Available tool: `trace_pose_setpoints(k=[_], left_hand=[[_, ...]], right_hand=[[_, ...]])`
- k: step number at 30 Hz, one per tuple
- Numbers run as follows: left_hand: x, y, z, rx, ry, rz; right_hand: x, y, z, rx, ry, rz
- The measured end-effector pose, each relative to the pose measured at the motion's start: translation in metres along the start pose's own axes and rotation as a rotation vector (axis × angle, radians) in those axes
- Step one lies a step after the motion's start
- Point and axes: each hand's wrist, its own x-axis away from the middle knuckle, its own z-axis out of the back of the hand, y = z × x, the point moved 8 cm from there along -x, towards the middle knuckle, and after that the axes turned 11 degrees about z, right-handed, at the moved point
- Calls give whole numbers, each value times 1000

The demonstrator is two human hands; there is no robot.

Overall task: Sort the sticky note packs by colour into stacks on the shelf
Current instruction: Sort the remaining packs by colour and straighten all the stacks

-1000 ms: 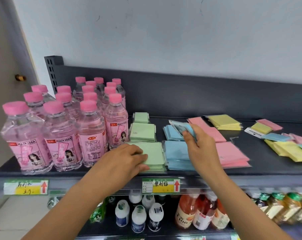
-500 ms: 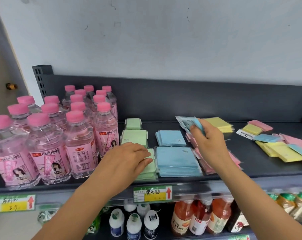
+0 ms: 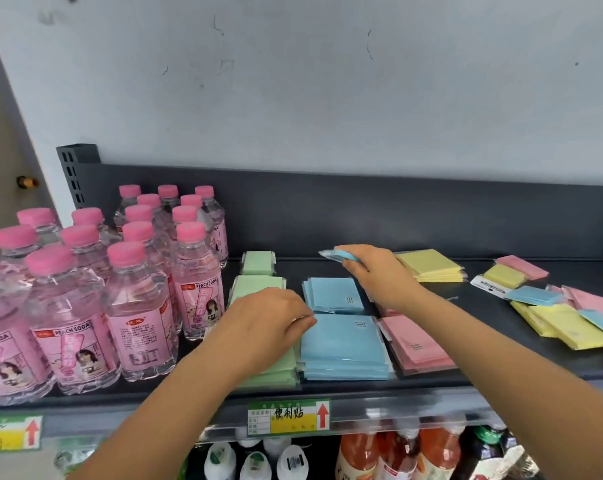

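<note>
Blue sticky note pack [image 3: 338, 255] in right hand [image 3: 379, 276], near-flat, pointing left

Our left hand [image 3: 268, 327] lies palm down, fingers bent toward 3 o'clock; we cannot tell whether it grips anything. At its 1 o'clock, our right hand [image 3: 379, 275] pinches a thin blue plastic-wrapped sticky note pack [image 3: 341, 255].

left hand [image 3: 266, 328] hides most of the front green stack [image 3: 274, 374].

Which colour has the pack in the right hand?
Blue; the head view shows the pack pinched in the right hand.
</note>
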Motion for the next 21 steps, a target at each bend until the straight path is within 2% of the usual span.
trace_pose_setpoints(k=[4,10,13,18,21], left_hand=[[-31,-17,-7,-25,-7,75],[-33,-56,-42,53,-2,346],[-34,-59,-44,89,16,354],[-35,-61,-43,126,58,344],[-35,-64,-44,149,71,350]], right_hand=[[-31,22,-18,39,-131,-15],[-61,48,-44,105,-202,-24],[-71,62,-59,178,-232,-73],[-70,62,-92,243,-458,-52],[-71,63,-94,255,-504,-68]])
